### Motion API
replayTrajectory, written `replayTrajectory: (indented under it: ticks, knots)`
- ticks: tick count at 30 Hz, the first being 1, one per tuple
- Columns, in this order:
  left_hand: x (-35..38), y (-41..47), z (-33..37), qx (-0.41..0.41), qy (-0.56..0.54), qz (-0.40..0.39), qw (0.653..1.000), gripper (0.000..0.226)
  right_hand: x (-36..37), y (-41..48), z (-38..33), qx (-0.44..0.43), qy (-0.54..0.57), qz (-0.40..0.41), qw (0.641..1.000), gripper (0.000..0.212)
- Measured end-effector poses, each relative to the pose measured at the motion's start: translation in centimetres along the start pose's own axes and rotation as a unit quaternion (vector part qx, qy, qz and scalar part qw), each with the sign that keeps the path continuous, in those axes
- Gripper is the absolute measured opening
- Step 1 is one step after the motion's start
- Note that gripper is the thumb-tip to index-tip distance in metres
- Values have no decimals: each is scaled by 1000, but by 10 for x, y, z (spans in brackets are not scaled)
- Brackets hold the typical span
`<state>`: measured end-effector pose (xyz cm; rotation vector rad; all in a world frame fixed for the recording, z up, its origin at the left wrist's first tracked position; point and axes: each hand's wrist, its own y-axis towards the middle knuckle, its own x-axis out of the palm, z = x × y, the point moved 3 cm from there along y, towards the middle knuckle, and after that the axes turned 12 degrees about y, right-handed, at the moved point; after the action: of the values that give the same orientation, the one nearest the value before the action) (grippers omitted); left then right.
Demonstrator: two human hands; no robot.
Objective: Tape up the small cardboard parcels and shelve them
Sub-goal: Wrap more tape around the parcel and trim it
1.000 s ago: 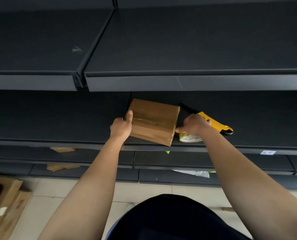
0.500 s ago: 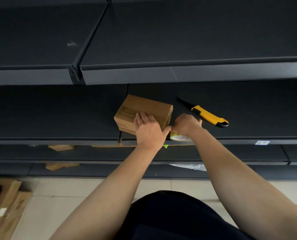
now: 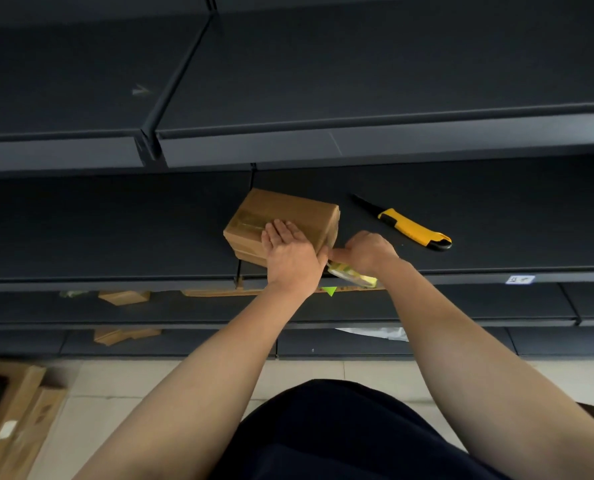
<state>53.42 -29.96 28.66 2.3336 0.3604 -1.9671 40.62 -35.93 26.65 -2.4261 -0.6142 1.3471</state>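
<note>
Fingers (image 3: 281,228) of the left hand (image 3: 290,252) are stretched out flat and together, palm pressed down on top of the small cardboard parcel (image 3: 285,220), so that hand isn't gripping anything. Going big to small from there: the dark shelf (image 3: 115,230) runs the full width of the view, and the parcel sits on it near the front edge, roughly in the middle. Clear tape already runs across the parcel's top and left end. Right hand (image 3: 368,252) is curled closed around a tape roll (image 3: 352,277) just off the parcel's right corner, at the shelf lip; looks like a strip runs from the roll to the box, but it's too blurry to swear by. Off to the right, well apart from the parcel, a yellow and black utility knife (image 3: 413,228) lies flat on the same shelf. A few cardboard scraps (image 3: 124,296) sit on the shelf below.
</note>
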Motion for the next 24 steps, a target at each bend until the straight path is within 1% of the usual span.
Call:
replayTrajectory:
  ticks: [3,5,8,10,11,13,15,16,20,22,24]
  knots:
    - [-16,7,-22,11,-43,13,999,79,-17,-13,-13,-47,100,-5,994,65]
    - [-26,9,-40,28,-127,-2,992,71,-33,-25,-29,-92,169,-40,980,63]
    - [-34,14,-64,37,-280,-42,958,53,-51,-39,-51,-141,216,-119,959,50]
    - [-37,17,-71,21,-340,-58,939,50,-56,-44,-62,-154,250,-149,944,45]
    - [-38,18,-71,15,-347,-58,936,54,-55,-46,-67,-160,253,-155,942,45]
    - [-40,20,-67,7,-327,-33,944,64,-53,-49,-72,-166,241,-150,945,49]
    - [-41,23,-69,-3,-310,-8,951,67,-55,-51,-73,-171,228,-137,949,58]
    - [-42,26,-72,-9,-318,-7,948,66,-56,-53,-72,-172,234,-141,946,61]
    - [-43,37,-85,-7,-381,-49,923,65,-56,-62,-65,-153,307,-173,923,56]
    - [-44,43,-88,3,-381,-57,923,67,-56,-65,-62,-144,297,-178,927,59]
    - [-41,48,-98,-19,-386,-56,921,74,-58,-65,-54,-131,258,-171,942,68]
